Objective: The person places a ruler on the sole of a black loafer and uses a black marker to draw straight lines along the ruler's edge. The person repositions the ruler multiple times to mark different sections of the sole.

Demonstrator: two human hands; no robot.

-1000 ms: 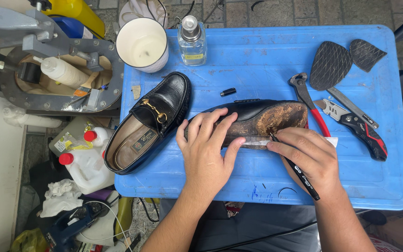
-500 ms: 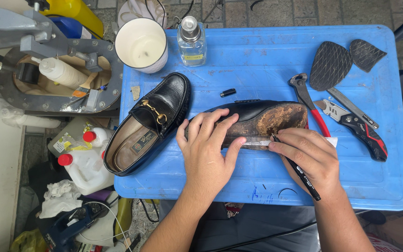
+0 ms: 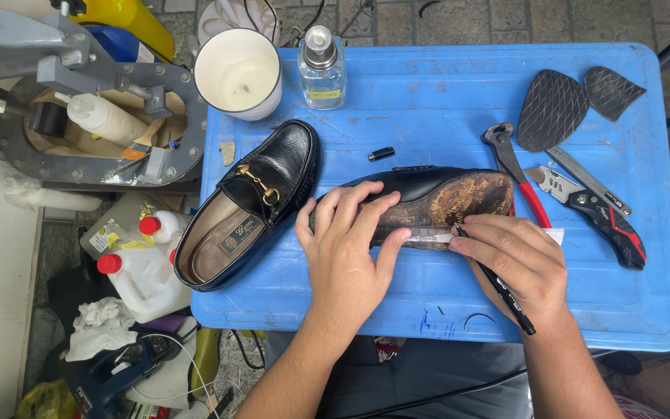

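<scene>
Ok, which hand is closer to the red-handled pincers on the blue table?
Right. The right hand, holding a black pen, sits just below the red-handled pincers, almost touching the handles. The left hand presses the overturned shoe, farther to their left.

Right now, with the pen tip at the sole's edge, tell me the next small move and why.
Probably draw the black pen a little further along the worn sole of the overturned black loafer. The right hand holds its tip at the sole's near edge, by a pale strip, and the left hand presses the shoe flat on the blue tabletop.
</scene>
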